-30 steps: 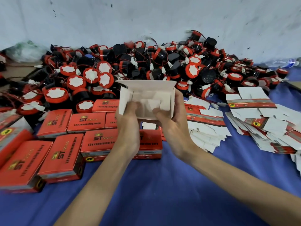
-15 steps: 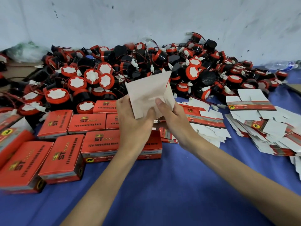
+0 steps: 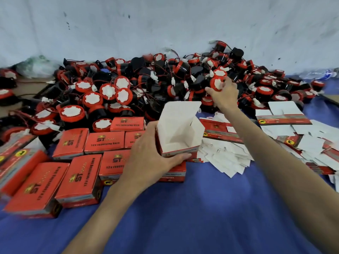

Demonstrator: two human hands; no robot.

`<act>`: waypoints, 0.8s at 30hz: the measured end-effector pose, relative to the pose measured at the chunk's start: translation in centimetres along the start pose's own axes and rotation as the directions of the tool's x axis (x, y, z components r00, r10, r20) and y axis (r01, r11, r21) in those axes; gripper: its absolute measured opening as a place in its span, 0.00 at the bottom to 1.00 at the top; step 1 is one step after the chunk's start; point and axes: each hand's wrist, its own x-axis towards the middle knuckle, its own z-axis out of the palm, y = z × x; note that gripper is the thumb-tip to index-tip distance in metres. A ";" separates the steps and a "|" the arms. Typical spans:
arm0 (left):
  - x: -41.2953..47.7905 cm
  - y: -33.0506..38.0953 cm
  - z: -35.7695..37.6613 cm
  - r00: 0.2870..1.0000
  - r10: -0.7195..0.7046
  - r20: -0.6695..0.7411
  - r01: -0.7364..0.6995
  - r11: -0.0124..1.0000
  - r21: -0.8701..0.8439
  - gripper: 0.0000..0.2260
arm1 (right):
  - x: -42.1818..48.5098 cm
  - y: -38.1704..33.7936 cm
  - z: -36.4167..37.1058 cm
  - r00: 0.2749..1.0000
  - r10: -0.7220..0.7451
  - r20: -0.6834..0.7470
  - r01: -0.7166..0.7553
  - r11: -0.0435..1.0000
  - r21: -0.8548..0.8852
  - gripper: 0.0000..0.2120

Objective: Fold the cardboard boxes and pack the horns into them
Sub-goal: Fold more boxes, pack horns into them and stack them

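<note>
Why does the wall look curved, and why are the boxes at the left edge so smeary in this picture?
Head view: the wide-angle lens bows the white wall and stretches the edges. The closed red boxes at lower left are smeared, the print unreadable there. The open box in the left hand is fairly sharp; the right hand on a horn is slightly soft. Lighting is flat, without glare.

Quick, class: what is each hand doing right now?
Left hand: holds the open box.
Right hand: grips a horn in the pile.

White open box [image 3: 180, 132] upright before the red-black horn pile [image 3: 146, 85].
</note>
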 end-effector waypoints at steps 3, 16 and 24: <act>-0.2 0.2 0.3 0.999 0.016 0.039 -0.021 0.991 0.134 0.28 | 2.8 1.0 1.2 0.999 0.041 0.017 -0.037 0.985 -0.167 0.35; 0.0 -0.1 0.6 0.999 0.024 0.039 -0.031 0.979 0.201 0.30 | -4.4 -3.2 -5.9 0.948 -0.098 0.304 -0.071 0.863 0.500 0.11; -0.1 -0.4 0.6 0.999 0.025 0.040 -0.033 0.981 0.190 0.30 | -10.8 -6.4 -8.6 0.878 -0.442 0.181 0.261 0.762 0.593 0.18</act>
